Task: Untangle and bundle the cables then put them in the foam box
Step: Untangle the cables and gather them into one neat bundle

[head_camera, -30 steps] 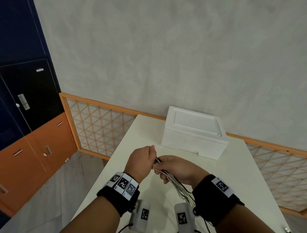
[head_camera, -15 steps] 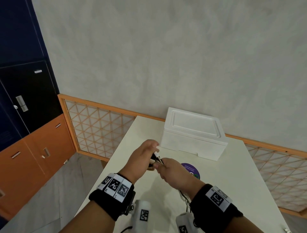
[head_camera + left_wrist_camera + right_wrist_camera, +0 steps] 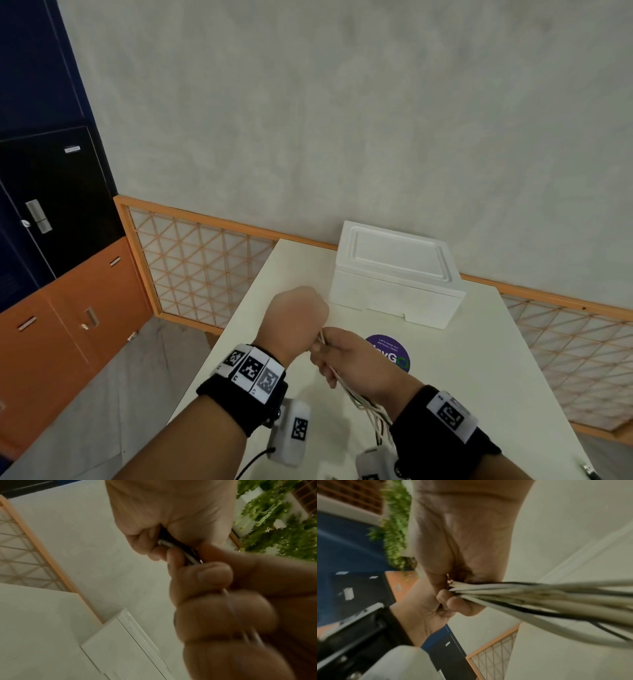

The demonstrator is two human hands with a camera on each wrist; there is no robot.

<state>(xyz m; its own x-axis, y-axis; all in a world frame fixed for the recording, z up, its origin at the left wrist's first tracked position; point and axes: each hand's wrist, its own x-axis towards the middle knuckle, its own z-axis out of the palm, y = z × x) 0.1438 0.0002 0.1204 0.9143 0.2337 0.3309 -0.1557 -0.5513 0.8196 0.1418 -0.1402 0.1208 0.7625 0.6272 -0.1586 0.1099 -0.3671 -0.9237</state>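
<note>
A bundle of white and black cables (image 3: 362, 401) runs from between my hands back under my right wrist. My left hand (image 3: 310, 320) is curled into a fist and grips the bundle's end (image 3: 169, 544). Just behind it, my right hand (image 3: 330, 358) is wrapped round the same cables (image 3: 539, 595), its fingers (image 3: 214, 574) close against the left hand. Both hands hover above the white table (image 3: 479, 359). The white foam box (image 3: 394, 274) stands beyond them at the table's far edge with its lid on.
A round purple sticker (image 3: 390, 353) lies on the table between my right hand and the box. An orange lattice railing (image 3: 205, 274) runs behind the table. Dark and orange cabinets (image 3: 51, 274) stand to the left, across open floor.
My hands moved forward toward the box and off the purple sticker, which now shows. The left hand's fingers have curled tighter round the cable end.
</note>
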